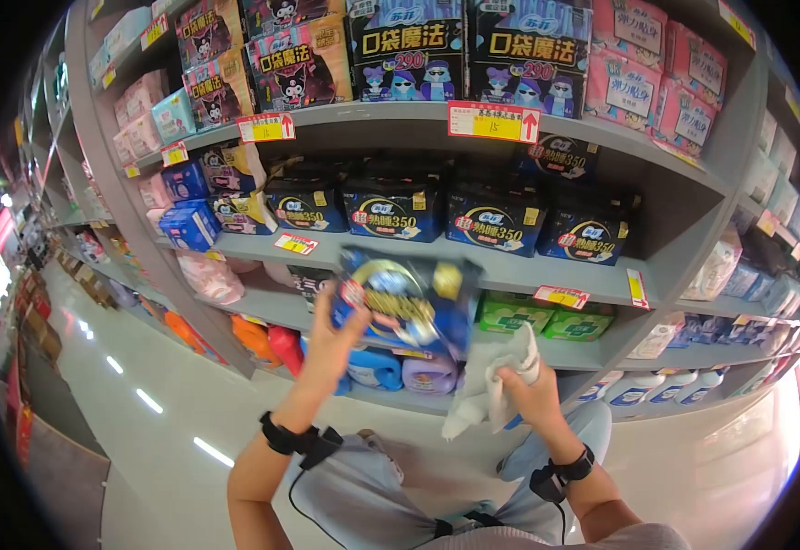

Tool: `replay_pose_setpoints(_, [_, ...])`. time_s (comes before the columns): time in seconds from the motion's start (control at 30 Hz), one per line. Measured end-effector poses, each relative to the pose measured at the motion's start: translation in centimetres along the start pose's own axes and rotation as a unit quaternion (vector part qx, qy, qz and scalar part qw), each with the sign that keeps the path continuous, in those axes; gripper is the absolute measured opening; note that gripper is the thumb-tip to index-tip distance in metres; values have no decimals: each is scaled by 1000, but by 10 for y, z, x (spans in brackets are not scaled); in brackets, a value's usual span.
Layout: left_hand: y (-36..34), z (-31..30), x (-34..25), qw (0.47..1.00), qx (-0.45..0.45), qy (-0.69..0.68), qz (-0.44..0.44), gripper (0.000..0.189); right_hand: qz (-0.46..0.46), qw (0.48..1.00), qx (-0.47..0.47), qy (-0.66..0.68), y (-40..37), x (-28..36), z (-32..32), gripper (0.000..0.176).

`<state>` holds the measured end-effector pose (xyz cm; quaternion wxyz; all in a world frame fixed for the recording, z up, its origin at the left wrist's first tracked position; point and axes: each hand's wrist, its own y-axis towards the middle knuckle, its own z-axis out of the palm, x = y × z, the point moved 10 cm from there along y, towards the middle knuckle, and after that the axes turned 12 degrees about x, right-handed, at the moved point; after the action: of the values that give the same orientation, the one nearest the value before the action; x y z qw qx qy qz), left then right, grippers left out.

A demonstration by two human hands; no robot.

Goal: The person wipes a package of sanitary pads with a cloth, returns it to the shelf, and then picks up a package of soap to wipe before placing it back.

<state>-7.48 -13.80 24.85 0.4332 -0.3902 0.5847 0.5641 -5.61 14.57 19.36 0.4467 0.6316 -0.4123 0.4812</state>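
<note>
Along the middle shelf (473, 264), a row of dark packs (391, 215); below it, green packs (521, 314), a blue bottle (372, 369) and a purple bottle (430, 375), contents hidden. In front of the middle shelf's edge, a dark blue package (413, 298), tilted, gripped at its left side by left fingers (357, 321). Lower right of it, a white cloth (482, 390) bunched in closed right fingers (509, 376). Lettering on held package blurred; on dark packs, "超熟睡350". Above the middle shelf, "口袋魔法 290" on tall packs (530, 55); "15" on a red-edged price tag (493, 122).
</note>
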Motion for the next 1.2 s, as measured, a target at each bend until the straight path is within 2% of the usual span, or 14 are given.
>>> replay_pose_setpoints(0.03, [8,-10,-11,999,-14,-23,-28,54,1,1000,5,9,-3,-1,-4,20])
replay_pose_setpoints(0.17, [49,-54,-53,997,-54,-57,4,53,23,1000,17,-8,-21,-3,-27,22])
replay_pose_setpoints(0.37, [128,-110,-71,993,-115,17,-22,44,28,999,-3,31,-43,-10,-62,21])
replay_pose_setpoints(0.47, [176,-123,-60,992,-122,23,-32,46,43,999,-22,26,-51,-10,-75,20])
replay_pose_setpoints(0.7, [229,-139,-41,957,-205,188,-76,67,54,998,-37,22,-61,-16,-94,22])
replay_pose_setpoints(0.77, [232,-139,-48,908,-234,341,-71,74,54,997,-38,28,-61,-16,-95,22])
replay_pose_setpoints(0.83, [238,-145,-36,891,-226,380,-103,74,54,998,-25,13,-61,-15,-93,22])
replay_pose_setpoints(0.9, [249,-162,-45,773,-282,567,30,71,54,998,-21,15,-61,-14,-91,23])
replay_pose_setpoints(0.97, [250,-179,-41,772,-276,573,6,72,58,998,-22,19,-63,-12,-90,23])
replay_pose_setpoints(1.03, [233,-156,-50,781,-292,549,-56,75,62,997,-7,41,-66,-12,-89,25])
replay_pose_setpoints(1.1, [237,-146,-61,750,-293,592,15,70,80,996,-22,44,-70,-19,-94,28])
replay_pose_setpoints(1.13, [229,-119,-75,757,-284,584,70,56,73,996,-19,44,-71,-20,-95,30])
replay_pose_setpoints(1.17, [220,-96,-80,757,-276,587,74,56,66,997,-14,45,-72,-21,-95,31])
replay_pose_setpoints(1.2, [205,-45,-95,774,-215,579,139,50,66,996,-18,50,-73,-24,-96,31])
